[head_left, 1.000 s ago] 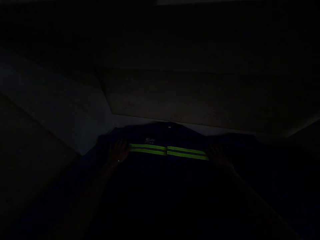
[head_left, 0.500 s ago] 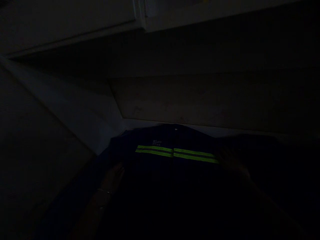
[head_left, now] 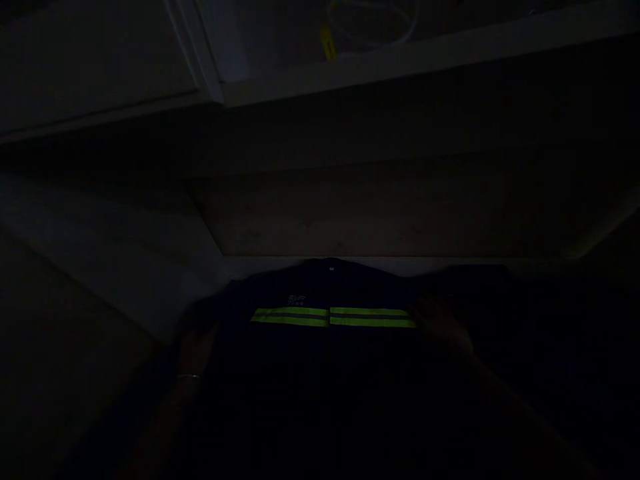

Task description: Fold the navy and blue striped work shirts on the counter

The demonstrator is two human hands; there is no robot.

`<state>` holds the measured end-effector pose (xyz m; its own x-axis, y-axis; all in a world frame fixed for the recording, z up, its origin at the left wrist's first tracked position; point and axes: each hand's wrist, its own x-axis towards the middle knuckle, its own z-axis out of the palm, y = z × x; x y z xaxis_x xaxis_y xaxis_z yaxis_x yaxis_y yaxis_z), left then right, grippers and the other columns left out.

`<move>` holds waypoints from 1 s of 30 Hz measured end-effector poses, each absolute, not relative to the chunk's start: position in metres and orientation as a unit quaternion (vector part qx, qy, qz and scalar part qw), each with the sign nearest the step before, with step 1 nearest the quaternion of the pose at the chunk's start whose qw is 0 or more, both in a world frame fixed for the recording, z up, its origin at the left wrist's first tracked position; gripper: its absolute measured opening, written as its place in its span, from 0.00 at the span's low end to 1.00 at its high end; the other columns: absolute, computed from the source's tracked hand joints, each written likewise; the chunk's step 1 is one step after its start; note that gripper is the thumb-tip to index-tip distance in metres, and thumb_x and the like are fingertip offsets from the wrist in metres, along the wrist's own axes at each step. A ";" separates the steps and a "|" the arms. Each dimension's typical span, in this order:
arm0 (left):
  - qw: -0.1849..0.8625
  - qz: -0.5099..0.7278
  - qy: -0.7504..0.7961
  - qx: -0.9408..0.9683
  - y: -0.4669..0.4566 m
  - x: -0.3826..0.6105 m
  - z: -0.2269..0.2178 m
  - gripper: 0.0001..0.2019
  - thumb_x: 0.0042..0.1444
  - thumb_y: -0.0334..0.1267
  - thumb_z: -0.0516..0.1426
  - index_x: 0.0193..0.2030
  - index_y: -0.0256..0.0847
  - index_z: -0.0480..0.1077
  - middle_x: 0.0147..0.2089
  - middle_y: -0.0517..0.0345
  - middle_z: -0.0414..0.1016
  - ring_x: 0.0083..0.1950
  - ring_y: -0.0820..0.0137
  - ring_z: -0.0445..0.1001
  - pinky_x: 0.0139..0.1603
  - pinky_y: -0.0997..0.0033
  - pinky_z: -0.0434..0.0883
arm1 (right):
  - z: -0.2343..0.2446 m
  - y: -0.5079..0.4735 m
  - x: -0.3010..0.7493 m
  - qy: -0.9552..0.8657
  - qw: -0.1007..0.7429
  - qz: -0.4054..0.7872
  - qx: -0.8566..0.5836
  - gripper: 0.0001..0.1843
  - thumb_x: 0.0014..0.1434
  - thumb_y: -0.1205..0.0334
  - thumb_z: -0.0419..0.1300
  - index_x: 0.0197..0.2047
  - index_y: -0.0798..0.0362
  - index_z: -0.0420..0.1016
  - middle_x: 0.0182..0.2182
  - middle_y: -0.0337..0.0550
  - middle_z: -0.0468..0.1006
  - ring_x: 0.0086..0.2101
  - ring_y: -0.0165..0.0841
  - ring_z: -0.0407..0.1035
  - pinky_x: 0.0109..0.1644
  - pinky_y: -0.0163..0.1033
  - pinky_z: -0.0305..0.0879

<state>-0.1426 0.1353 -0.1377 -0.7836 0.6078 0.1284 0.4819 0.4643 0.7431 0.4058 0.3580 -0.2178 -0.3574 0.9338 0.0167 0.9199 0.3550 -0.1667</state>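
A dark blue work jacket point(head_left: 295, 347) with bright yellow-green reflective bands point(head_left: 373, 317) across the chest lies spread out with its collar away from me. Small white print shows above the left band, and a tiny label sits at the collar. My right hand point(head_left: 443, 327) rests on the jacket at the right end of the band, fingers stretched out. At the left side of the jacket is my left hand point(head_left: 197, 350), with a thin bracelet point(head_left: 188, 376) on its wrist. Its fingers are lost in dark and blur. The lower jacket fades into blackness.
The scene is very dark. A pale board or wall point(head_left: 320, 213) stands behind the collar. Above it runs a shelf edge point(head_left: 400, 70), with a white ring-shaped item point(head_left: 373, 47) and a yellow tag point(head_left: 327, 41) on it. A panel point(head_left: 90, 240) slants along the left.
The view has tilted and shifted, so more of the shelf with the ring-shaped item shows. My left hand has moved outward to the left along the jacket. My right hand stays at the band's end.
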 end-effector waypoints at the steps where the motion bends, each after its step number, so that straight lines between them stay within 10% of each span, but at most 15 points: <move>1: 0.056 0.403 0.850 0.334 0.137 -0.139 -0.135 0.25 0.53 0.49 0.57 0.52 0.34 0.73 0.56 0.40 0.74 0.61 0.46 0.69 0.62 0.40 0.66 | -0.219 0.359 0.406 -0.821 0.057 0.066 -0.565 0.27 0.58 0.57 0.50 0.62 0.37 0.68 0.68 0.40 0.59 0.68 0.52 0.42 0.65 0.72 0.39; 11: 0.336 0.136 0.677 0.640 0.145 -0.083 -0.119 0.25 0.53 0.54 0.60 0.58 0.56 0.71 0.70 0.60 0.61 0.69 0.58 0.61 0.69 0.55 0.60 | -0.215 0.361 0.406 -0.819 0.028 0.071 -0.568 0.27 0.59 0.57 0.52 0.62 0.38 0.67 0.68 0.42 0.58 0.68 0.52 0.41 0.65 0.72 0.37; 15: 0.168 0.213 0.753 0.600 0.186 -0.073 -0.118 0.26 0.62 0.56 0.48 0.60 0.45 0.70 0.65 0.51 0.69 0.66 0.61 0.66 0.69 0.57 0.59 | -0.216 0.360 0.405 -0.824 0.030 0.063 -0.563 0.28 0.60 0.59 0.52 0.63 0.37 0.67 0.68 0.40 0.57 0.69 0.50 0.40 0.66 0.71 0.37; 19: 0.006 0.135 0.731 0.669 0.222 -0.052 -0.151 0.29 0.64 0.53 0.48 0.67 0.42 0.62 0.73 0.47 0.53 0.73 0.56 0.52 0.72 0.48 0.48 | -0.225 0.361 0.408 -0.824 0.008 0.022 -0.566 0.28 0.62 0.64 0.49 0.64 0.35 0.65 0.69 0.39 0.56 0.69 0.50 0.39 0.66 0.71 0.32; 30: 0.041 0.060 0.725 0.685 0.227 -0.051 -0.192 0.19 0.62 0.44 0.49 0.56 0.50 0.73 0.69 0.48 0.62 0.74 0.52 0.49 0.69 0.35 0.42 | -0.189 0.361 0.396 -0.758 0.090 0.158 -0.626 0.22 0.65 0.52 0.50 0.61 0.41 0.69 0.65 0.41 0.64 0.65 0.43 0.53 0.67 0.58 0.48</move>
